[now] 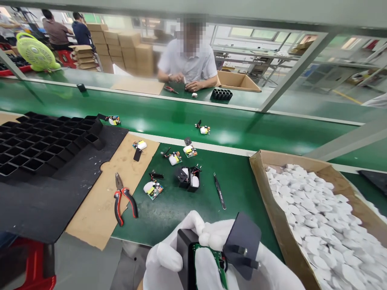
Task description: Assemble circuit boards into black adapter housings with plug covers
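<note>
While both gloved hands work just above the near edge of the green surface (236, 189), the left hand (167, 259) has its fingers closed round a black housing (185, 249). The right hand (270, 276) grips a dark plug cover (244, 235) with its fingers curled over the housing's top edge. A green circuit board (222, 274) sits between the two parts, partly inside the housing.

Step in hand, as judged: seating the board and bringing cover and shell together. Closing them would call for squaring the cover to the housing mouth while the board stays clear of the joint.

The housing's long axis runs roughly away from the person, and its open side faces right. The cover is tilted, and its two metal pins (249, 264) appear to point right. Tweezers (219, 191) and pliers (123, 201) lie well apart on the surface.
</note>
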`<action>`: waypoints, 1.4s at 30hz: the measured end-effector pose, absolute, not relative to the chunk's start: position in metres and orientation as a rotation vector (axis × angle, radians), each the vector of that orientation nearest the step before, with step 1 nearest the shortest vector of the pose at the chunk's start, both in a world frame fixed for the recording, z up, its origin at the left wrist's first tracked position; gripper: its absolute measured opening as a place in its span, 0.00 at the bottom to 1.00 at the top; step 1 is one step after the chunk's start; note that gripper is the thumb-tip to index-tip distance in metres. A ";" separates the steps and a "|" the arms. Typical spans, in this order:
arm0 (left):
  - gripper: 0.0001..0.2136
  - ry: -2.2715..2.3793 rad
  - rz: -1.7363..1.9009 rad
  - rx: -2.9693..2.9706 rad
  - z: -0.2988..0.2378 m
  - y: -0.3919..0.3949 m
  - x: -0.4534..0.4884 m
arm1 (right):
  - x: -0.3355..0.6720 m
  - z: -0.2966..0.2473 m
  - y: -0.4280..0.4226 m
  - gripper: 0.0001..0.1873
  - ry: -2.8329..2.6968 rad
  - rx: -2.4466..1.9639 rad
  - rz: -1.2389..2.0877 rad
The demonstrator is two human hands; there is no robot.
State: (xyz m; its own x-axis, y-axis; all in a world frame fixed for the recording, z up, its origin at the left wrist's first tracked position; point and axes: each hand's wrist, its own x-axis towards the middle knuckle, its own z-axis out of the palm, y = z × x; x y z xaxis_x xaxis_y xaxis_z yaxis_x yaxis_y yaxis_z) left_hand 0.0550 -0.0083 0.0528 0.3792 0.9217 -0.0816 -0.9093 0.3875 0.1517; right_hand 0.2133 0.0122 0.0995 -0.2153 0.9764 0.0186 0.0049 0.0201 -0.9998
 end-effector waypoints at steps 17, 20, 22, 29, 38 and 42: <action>0.26 0.210 1.063 0.125 0.054 -0.008 0.035 | 0.206 0.117 0.023 0.13 -1.684 -0.954 1.161; 0.26 0.213 1.052 0.126 0.054 -0.009 0.035 | 0.202 0.125 0.020 0.21 -1.686 -0.975 1.169; 0.26 0.211 1.050 0.127 0.053 -0.010 0.036 | 0.199 0.127 0.021 0.22 -1.683 -0.984 1.175; 0.25 0.210 1.050 0.118 0.054 -0.012 0.040 | 0.196 0.128 0.023 0.12 -1.655 -1.010 1.170; 0.24 0.210 1.096 0.089 0.055 -0.012 0.046 | 0.200 0.126 0.020 0.19 -1.642 -1.041 1.161; 0.26 0.210 1.148 0.069 0.054 -0.012 0.057 | 0.196 0.123 0.019 0.21 -1.646 -1.024 1.159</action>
State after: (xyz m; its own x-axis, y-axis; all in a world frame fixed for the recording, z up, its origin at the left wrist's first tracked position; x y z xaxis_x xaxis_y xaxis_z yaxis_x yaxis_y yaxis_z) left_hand 0.0573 -0.0118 0.0542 0.3928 0.9104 -0.1299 -0.8974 0.4103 0.1621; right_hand 0.1962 0.0191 0.1231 -0.2985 0.9367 0.1832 0.1432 0.2337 -0.9617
